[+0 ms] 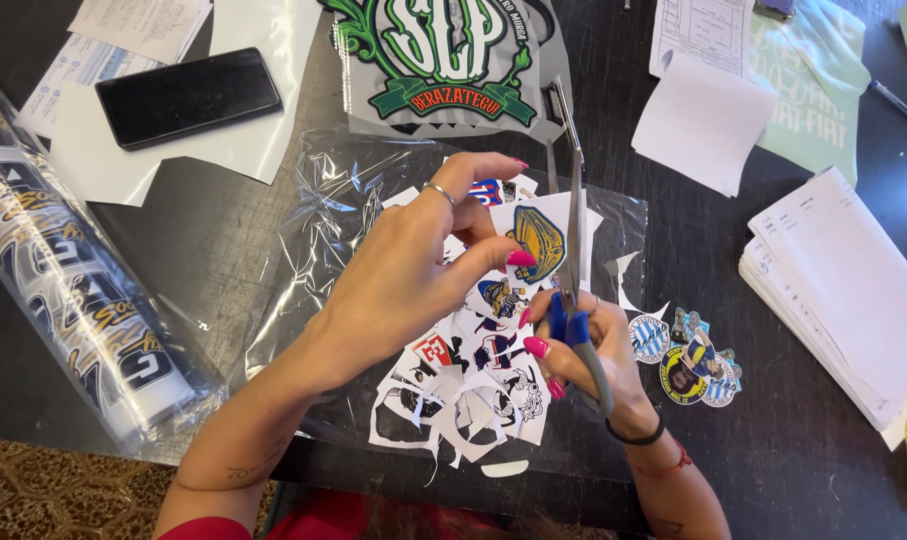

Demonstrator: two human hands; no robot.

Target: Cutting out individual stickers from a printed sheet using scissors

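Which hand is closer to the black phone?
Left. The left hand holds a sticker sheet over the clear plastic bag, below and right of the black phone. The right hand, gripping the scissors, is farther right.

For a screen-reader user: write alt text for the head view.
A right hand works blue-handled scissors through a sticker sheet pinched by the left hand, above paper scraps on clear plastic. A black phone lies upper left, cut-out stickers to the right.
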